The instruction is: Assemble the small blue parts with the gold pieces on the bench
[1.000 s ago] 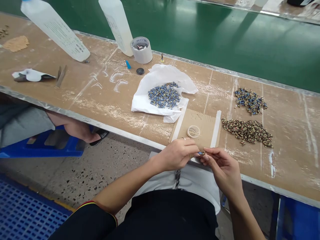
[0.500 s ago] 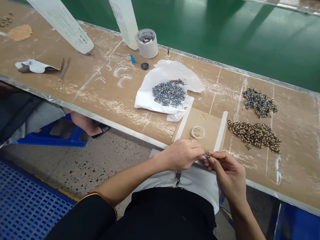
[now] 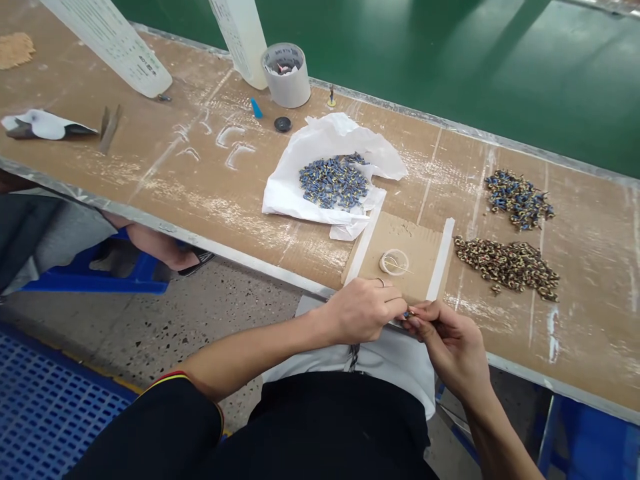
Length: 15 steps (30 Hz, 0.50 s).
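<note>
My left hand and my right hand meet at the table's front edge, fingertips pinched together. Between them shows a small blue piece, mostly covered by the fingers; a brownish bit touches it on the right-hand side. Just beyond my hands stands a small clear cup with a thin stick in it, on a taped cardboard sheet. White paper bears a heap of small blue-and-yellow pieces. To the right lie a heap of brown-and-gold curled pieces and a heap of mixed blue-and-brown pieces.
Two white bottles and a tape roll stand at the back. A black cap and a blue cone lie nearby. Another person's leg is below the table at left.
The view has shifted slightly, so the table's things sit a little further left. My hands stay joined; the small blue piece between the fingertips is more covered now.
</note>
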Tool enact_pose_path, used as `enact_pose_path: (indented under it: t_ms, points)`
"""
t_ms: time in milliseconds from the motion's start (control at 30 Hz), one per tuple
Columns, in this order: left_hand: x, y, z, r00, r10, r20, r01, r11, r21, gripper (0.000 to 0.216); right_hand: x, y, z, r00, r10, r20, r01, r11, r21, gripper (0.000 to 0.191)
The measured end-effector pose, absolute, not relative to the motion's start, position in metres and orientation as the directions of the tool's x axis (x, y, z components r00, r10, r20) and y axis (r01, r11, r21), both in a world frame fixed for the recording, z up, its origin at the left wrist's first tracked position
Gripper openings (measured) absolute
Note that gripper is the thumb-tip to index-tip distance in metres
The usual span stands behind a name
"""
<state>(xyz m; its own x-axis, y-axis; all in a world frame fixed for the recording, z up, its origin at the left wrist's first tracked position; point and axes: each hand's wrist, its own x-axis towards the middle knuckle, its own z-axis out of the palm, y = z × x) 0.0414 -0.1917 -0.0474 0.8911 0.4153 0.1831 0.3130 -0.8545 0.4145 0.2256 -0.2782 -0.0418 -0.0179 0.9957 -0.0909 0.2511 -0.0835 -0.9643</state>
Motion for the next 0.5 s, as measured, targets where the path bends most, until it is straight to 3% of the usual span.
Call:
enact_pose_path:
  t_ms: [300,400,500]
  points:
    - [0.044,-0.195,-0.050,0.903,0.400,0.160,0.322,-0.874,0.363,0.015,0.225,-0.281,-0.048,0.001,1.000,-0.020,0.397,-0.019,-0.918,0.013]
    - [0.043,-0.192,-0.050,0.898,0.400,0.185,0.307,-0.869,0.387,0.016,0.226,-0.281,-0.051,0.004,1.000,-0.025,0.321,-0.025,-0.947,0.010]
    - [0.040,-0.186,-0.047,0.903,0.394,0.169,0.256,-0.812,0.525,0.016,0.228,-0.282,-0.054,0.021,0.999,-0.041,0.168,-0.044,-0.985,0.007]
